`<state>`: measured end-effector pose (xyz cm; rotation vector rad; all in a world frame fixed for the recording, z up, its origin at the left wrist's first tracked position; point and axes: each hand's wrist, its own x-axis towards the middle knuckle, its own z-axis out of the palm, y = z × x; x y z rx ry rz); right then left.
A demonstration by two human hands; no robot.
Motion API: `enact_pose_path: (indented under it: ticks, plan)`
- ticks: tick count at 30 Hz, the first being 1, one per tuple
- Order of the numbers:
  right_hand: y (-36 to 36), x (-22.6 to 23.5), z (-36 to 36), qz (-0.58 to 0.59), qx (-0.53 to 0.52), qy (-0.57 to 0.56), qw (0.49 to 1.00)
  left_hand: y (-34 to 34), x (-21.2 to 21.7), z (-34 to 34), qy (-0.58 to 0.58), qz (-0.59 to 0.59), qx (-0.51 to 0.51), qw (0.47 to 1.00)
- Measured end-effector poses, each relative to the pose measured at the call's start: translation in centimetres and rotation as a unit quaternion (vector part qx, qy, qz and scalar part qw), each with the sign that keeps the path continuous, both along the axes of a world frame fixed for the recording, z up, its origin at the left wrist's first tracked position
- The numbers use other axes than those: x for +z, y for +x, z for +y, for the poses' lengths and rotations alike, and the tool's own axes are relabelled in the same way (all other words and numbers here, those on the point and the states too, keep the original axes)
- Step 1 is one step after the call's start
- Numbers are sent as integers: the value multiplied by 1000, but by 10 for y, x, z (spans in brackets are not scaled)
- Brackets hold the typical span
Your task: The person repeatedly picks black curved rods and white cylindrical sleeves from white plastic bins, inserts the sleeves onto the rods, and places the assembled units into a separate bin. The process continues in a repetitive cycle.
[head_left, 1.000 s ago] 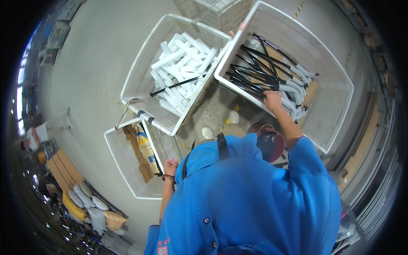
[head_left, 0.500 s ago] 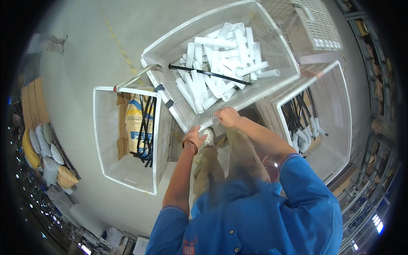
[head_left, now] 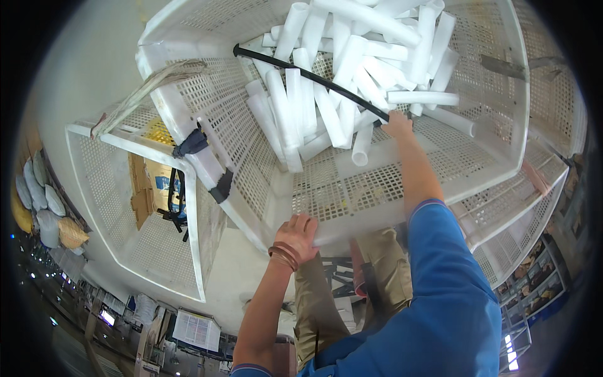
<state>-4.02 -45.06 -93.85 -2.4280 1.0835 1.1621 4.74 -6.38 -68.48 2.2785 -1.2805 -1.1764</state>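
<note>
A large white perforated plastic crate (head_left: 352, 217) stands in front of me, heaped with white foam tubes (head_left: 339, 56). A long thin black rod (head_left: 314, 78) lies slantwise across the tubes. My right hand (head_left: 397, 124) reaches inside the crate, its fingers closed around the rod's near right end. My left hand (head_left: 298, 235) is closed over the crate's near rim, close to the front left corner; a brown bracelet circles that wrist.
At left a smaller white crate (head_left: 195, 251) holds cardboard (head_left: 143, 188) and black rods (head_left: 174, 201). Dark cloth ties (head_left: 191, 143) and a pale strap (head_left: 147, 91) are on the big crate's left rim. Another white crate (head_left: 534, 195) stands at right, shelving (head_left: 534, 283) beyond it.
My right hand has left the crate's near rim and moved in to the rod's end. My left hand stays on the rim. The view has come closer to the crate.
</note>
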Motion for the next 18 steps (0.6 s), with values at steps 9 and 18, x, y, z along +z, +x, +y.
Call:
enact_pose_path:
  ticks: [9, 18]
  plan:
    - [21, 124, 19, 0, 23, 164, 986, -2, 4, -1, -2, -17, -5, 1000]
    - [-18, 501, 13, -415, 79, 23, 906, 15, 72, -54, 274, 80, -118, 951]
